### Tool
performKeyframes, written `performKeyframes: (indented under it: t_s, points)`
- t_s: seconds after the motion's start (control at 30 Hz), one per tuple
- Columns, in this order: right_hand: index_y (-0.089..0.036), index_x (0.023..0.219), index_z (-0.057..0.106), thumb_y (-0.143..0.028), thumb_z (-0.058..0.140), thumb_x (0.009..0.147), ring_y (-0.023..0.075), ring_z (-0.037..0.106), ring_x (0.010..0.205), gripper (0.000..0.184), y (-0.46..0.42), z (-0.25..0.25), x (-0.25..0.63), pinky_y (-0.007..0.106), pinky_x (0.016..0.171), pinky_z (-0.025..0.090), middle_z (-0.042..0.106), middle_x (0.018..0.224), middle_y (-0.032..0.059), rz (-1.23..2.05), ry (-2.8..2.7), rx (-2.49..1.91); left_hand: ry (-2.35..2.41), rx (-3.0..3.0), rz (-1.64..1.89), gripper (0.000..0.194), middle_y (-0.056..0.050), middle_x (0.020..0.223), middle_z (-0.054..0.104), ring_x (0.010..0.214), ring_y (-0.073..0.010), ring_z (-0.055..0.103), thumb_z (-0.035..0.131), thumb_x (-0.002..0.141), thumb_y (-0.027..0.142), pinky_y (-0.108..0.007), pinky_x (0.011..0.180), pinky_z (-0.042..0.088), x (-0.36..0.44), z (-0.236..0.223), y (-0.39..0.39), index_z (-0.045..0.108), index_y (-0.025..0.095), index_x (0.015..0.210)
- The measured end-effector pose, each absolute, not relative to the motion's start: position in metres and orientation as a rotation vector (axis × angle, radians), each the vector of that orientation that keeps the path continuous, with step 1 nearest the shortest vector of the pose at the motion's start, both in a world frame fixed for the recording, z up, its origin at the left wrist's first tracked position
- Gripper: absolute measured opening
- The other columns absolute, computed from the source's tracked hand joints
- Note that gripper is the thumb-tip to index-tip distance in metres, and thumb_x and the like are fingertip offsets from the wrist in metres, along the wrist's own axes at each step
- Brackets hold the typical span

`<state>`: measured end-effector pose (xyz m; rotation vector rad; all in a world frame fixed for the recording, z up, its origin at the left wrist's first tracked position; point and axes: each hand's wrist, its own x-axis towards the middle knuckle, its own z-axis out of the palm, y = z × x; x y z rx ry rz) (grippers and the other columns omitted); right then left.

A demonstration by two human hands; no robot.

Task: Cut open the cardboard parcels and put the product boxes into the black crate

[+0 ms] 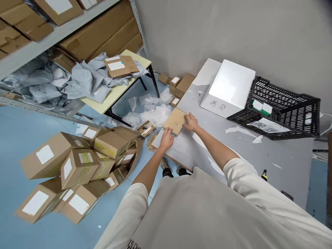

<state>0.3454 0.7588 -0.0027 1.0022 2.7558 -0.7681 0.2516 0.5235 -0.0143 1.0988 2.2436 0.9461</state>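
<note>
A small flat cardboard box lies at the left end of the grey table, its plain brown top facing up. My left hand holds its near left edge, fingertips against the cardboard. On the opposite side, my right hand grips the right edge with fingers bent over it. The underside of the box and parts of my fingers are hidden. Thin whitish sheet material lies on the table just in front of the box.
A white bin and a black plastic crate stand at the table's back right. A yellow-handled cutter lies nearer me. Taped cartons are piled on the floor at left, below a pale yellow table bearing grey mailer bags.
</note>
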Motion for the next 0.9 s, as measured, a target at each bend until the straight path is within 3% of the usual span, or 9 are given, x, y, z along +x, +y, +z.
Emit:
performKeyframes:
  t_s: [0.1,0.17,0.33,0.43,0.6,0.9]
  points:
    - [-0.023,0.157,0.038,-0.040,0.071,0.087,0.0437,0.029,0.151,0.079,0.770,-0.009,0.346,0.063,0.117,0.030,0.021,0.171,0.0197,-0.830,2.705,0.957,2.266,0.998,0.946,0.050,-0.018,0.162,0.036,0.151,-0.0339,0.039,0.057,0.092,0.021,-0.053,0.123,0.038,0.263,-0.017,0.528,0.052,0.017,0.142]
    - [-0.022,0.157,0.038,-0.039,0.070,0.087,0.0429,0.036,0.147,0.079,0.773,-0.012,0.349,0.062,0.116,0.034,0.032,0.166,0.0201,-0.863,2.719,0.937,2.260,0.949,0.965,0.052,-0.017,0.162,0.036,0.152,-0.0330,0.038,0.059,0.090,0.021,-0.052,0.124,0.037,0.268,-0.019,0.530,0.051,0.018,0.142]
    - [-0.010,0.148,0.050,-0.043,0.061,0.092,0.0341,0.058,0.126,0.066,0.765,-0.011,0.367,0.044,0.108,0.046,0.057,0.138,0.0227,-0.972,2.607,1.165,2.317,0.864,1.005,0.059,-0.018,0.162,0.035,0.155,-0.0313,0.033,0.060,0.088,0.022,-0.049,0.125,0.035,0.271,-0.020,0.529,0.046,0.018,0.145]
    - [-0.009,0.136,0.063,-0.045,0.056,0.095,0.0290,0.064,0.118,0.055,0.750,-0.008,0.388,0.035,0.103,0.049,0.061,0.133,0.0212,-1.042,2.464,1.305,2.370,0.742,1.044,0.066,-0.018,0.160,0.039,0.152,-0.0304,0.038,0.062,0.087,0.023,-0.048,0.122,0.039,0.267,-0.020,0.528,0.041,0.019,0.149]
    - [-0.016,0.132,0.067,-0.041,0.063,0.091,0.0279,0.068,0.112,0.048,0.718,-0.002,0.434,0.032,0.093,0.052,0.070,0.127,0.0147,-1.074,2.377,1.524,2.265,0.803,0.933,0.070,-0.019,0.144,0.060,0.136,-0.0342,0.056,0.062,0.085,0.023,-0.052,0.116,0.044,0.268,-0.018,0.537,0.039,0.017,0.152]
    - [-0.018,0.123,0.070,-0.037,0.063,0.089,0.0270,0.070,0.106,0.039,0.678,0.017,0.559,0.031,0.085,0.052,0.076,0.118,0.0101,-1.054,2.198,2.041,1.973,1.252,0.869,0.063,-0.015,0.147,0.060,0.137,-0.0324,0.056,0.061,0.083,0.019,-0.050,0.119,0.041,0.335,-0.003,0.580,0.049,0.018,0.146]
